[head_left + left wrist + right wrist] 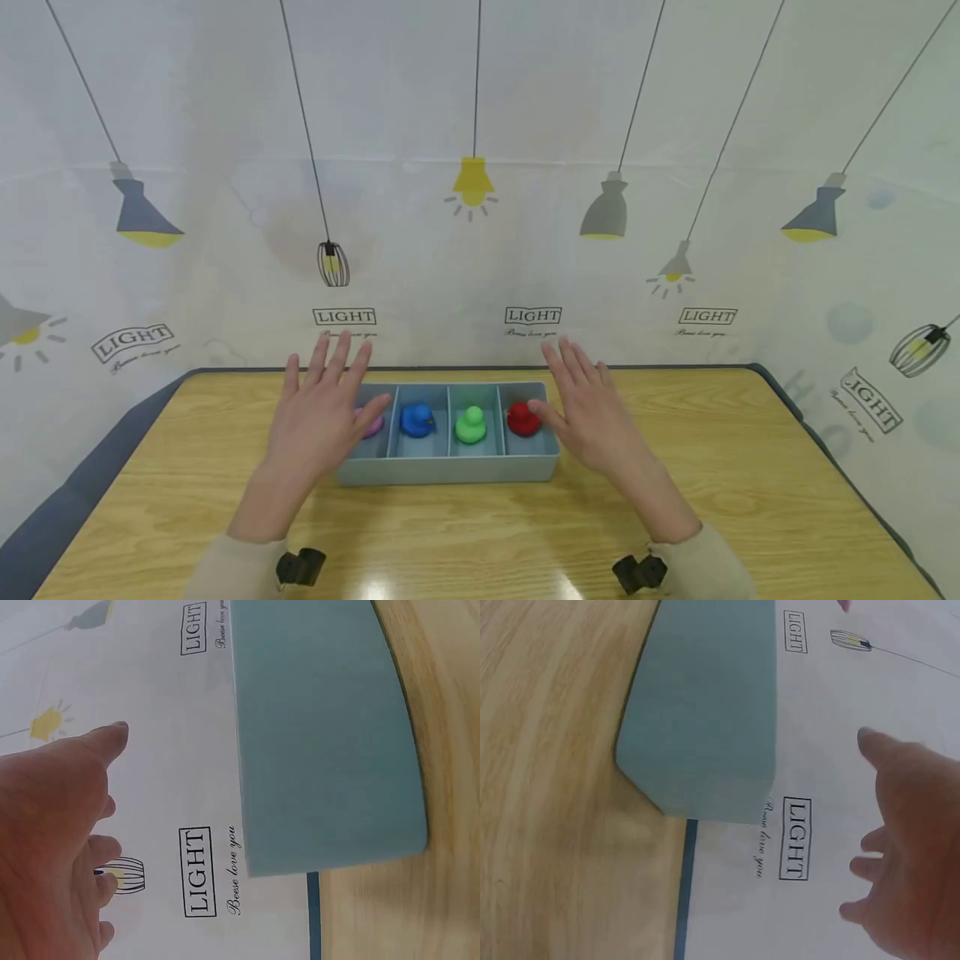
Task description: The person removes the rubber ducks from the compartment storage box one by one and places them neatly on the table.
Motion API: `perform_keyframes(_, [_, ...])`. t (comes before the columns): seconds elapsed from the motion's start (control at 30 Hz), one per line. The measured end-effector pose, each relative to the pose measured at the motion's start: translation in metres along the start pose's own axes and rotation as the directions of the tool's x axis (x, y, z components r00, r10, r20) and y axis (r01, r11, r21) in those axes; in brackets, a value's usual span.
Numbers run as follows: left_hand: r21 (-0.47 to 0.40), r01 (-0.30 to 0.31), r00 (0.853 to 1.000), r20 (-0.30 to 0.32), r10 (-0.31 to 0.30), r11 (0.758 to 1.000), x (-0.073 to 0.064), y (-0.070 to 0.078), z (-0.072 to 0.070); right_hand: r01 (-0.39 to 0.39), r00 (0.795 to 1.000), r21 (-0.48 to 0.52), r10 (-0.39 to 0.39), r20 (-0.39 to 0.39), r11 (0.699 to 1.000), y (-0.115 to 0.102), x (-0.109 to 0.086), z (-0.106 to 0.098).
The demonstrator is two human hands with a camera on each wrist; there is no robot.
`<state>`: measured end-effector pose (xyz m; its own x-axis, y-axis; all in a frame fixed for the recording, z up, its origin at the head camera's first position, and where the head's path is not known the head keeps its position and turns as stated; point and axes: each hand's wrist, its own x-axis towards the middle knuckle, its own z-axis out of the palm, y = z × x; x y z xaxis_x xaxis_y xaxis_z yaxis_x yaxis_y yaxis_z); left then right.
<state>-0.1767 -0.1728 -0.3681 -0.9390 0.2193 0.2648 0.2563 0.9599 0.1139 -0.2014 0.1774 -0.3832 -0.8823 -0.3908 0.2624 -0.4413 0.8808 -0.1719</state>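
A blue-grey divided box stands on the table with a toy duck in each compartment. From left to right lie a pink-purple duck, a blue duck, a green duck and a red duck. My left hand is spread at the box's left end, partly covering the pink-purple duck. On the other side, my right hand is spread by the right end, its thumb overlapping the red duck's edge. Both hands hold nothing. In the wrist views each hand appears apart from the box's outer wall.
The box rests on a wood-grain table with a dark edge. Behind it hangs a pale backdrop printed with lamps and the word LIGHT. Black wrist devices sit on both sleeves.
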Motion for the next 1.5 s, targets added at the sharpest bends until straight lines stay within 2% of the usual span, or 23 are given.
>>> perform_keyframes(0.1, [-0.024, 0.002, 1.0, -0.011, -0.002, 1.0, -0.003, -0.002, 0.0, 0.057, 0.998, 0.13, -0.055, -0.015, 0.99, 0.001, 0.0, 0.003])
perform_keyframes(0.17, [-0.047, 0.007, 1.0, -0.015, -0.008, 0.999, -0.005, -0.004, 0.001, 0.076, 0.997, 0.182, -0.073, -0.023, 0.98, 0.001, -0.001, 0.005])
perform_keyframes(0.37, [-0.1, 0.025, 1.0, 0.002, -0.024, 0.995, -0.01, -0.011, 0.01, 0.102, 0.995, 0.257, -0.093, -0.046, 0.961, 0.0, 0.0, 0.01])
perform_keyframes(0.53, [-0.205, 0.053, 0.998, 0.037, -0.047, 0.977, -0.015, -0.017, 0.017, 0.165, 0.985, 0.298, -0.142, -0.1, 0.94, 0.002, 0.003, 0.016])
perform_keyframes(0.63, [-0.288, 0.081, 0.996, 0.06, -0.066, 0.954, -0.017, -0.019, 0.02, 0.176, 0.984, 0.332, -0.152, -0.098, 0.927, 0.003, 0.004, 0.019])
perform_keyframes(0.73, [-0.371, 0.104, 0.994, 0.075, -0.082, 0.923, -0.02, -0.021, 0.025, 0.15, 0.989, 0.365, -0.137, -0.061, 0.919, 0.003, 0.005, 0.022])
perform_keyframes(0.93, [-0.474, 0.104, 0.995, 0.052, -0.09, 0.874, -0.024, -0.024, 0.036, 0.056, 0.995, 0.394, -0.082, 0.049, 0.917, 0.002, 0.008, 0.025])
perform_keyframes(1.07, [-0.555, 0.11, 0.994, 0.055, -0.096, 0.825, -0.025, -0.025, 0.041, 0.042, 0.995, 0.392, -0.076, 0.07, 0.919, 0.001, 0.008, 0.027])
perform_keyframes(1.13, [-0.585, 0.121, 0.993, 0.067, -0.101, 0.802, -0.025, -0.025, 0.044, 0.055, 0.995, 0.393, -0.085, 0.058, 0.918, 0.002, 0.008, 0.029])
perform_keyframes(1.27, [-0.616, 0.154, 0.988, 0.107, -0.112, 0.773, -0.027, -0.026, 0.048, 0.117, 0.991, 0.392, -0.136, 0.02, 0.913, 0.003, 0.01, 0.033])
perform_keyframes(1.37, [-0.627, 0.177, 0.984, 0.139, -0.114, 0.759, -0.028, -0.027, 0.052, 0.166, 0.984, 0.387, -0.176, -0.009, 0.907, 0.005, 0.012, 0.036])
perform_keyframes(1.5, [-0.632, 0.183, 0.982, 0.15, -0.112, 0.753, -0.03, -0.029, 0.058, 0.215, 0.976, 0.363, -0.216, -0.037, 0.907, 0.006, 0.014, 0.04])
